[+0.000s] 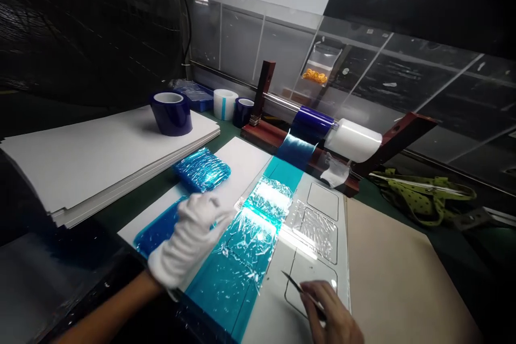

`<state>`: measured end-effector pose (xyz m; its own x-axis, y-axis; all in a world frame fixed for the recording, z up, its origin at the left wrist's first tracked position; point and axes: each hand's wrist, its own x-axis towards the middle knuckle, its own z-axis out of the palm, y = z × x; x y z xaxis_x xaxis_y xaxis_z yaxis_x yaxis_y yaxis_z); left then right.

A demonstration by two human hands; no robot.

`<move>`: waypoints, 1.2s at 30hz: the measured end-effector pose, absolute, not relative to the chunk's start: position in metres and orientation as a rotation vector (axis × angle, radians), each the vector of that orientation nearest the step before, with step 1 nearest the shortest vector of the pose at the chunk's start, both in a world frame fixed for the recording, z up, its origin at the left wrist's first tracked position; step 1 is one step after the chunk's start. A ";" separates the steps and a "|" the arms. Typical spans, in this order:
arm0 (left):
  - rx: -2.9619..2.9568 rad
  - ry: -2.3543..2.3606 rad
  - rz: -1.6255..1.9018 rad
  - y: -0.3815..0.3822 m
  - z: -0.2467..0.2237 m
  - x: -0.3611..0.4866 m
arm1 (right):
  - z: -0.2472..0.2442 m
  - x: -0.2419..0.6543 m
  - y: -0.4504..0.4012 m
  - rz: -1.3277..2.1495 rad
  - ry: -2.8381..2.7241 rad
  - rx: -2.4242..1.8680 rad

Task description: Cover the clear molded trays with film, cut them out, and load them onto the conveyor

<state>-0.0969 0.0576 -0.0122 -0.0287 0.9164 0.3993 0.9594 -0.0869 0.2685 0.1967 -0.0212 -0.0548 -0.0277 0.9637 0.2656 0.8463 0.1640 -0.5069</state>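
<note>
My left hand (pixel 191 236), in a white glove, is over the left edge of a blue film strip (pixel 226 274); its fingers are blurred, and whether they hold anything is unclear. Bare, my right hand (pixel 330 312) grips a thin pointed tool (pixel 293 281), its tip over the white sheet (pixel 274 301) with outlined rounded rectangles. Wrinkled clear film (pixel 318 228) lies on one of these outlines. The blue strip runs up to a blue film roll (pixel 314 121). Beside my left hand are a stack of blue film pieces (pixel 203 169) and another blue piece (pixel 157 228).
A stack of white sheets (pixel 92 156) bears a blue tape roll (pixel 171 113). Behind stand a white roll (pixel 224 104) and a smaller blue roll (pixel 243 113). The wooden stand (pixel 264 137) also carries a white roll (pixel 355 140). At right are brown board (pixel 395 258) and a green dotted item (pixel 419 193).
</note>
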 end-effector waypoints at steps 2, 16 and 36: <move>-2.084 -2.078 -0.775 0.020 -0.033 -0.103 | -0.050 0.172 -0.012 0.289 -2.055 -1.664; -2.001 -2.230 -0.768 -0.036 -0.080 -0.103 | -0.039 0.050 0.036 -0.004 -2.527 -1.592; -1.915 -2.323 -0.924 -0.021 -0.065 -0.102 | -0.029 0.206 -0.030 -0.027 -2.481 -1.868</move>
